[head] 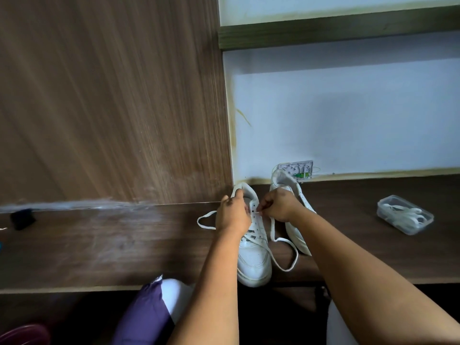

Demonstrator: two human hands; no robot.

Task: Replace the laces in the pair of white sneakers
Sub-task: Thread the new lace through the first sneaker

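Mid-frame on the dark wooden bench (99, 245): near white sneaker (254, 260), left hand (232, 215) curled on its collar, right hand (278, 205) pinching white lace (286, 255) at an eyelet. Second sneaker (296, 220) just beside, right. Clear box of laces (405, 214) far right.

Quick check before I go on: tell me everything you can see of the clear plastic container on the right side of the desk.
The clear plastic container is a small, shallow, rounded-rectangle tub, see-through all round. It sits flat on the dark wooden desk, turned at an angle to the desk's edge, well right of both sneakers. Inside lies a loose bundle of white laces. Whether a lid is on it is unclear. Neither hand touches it.
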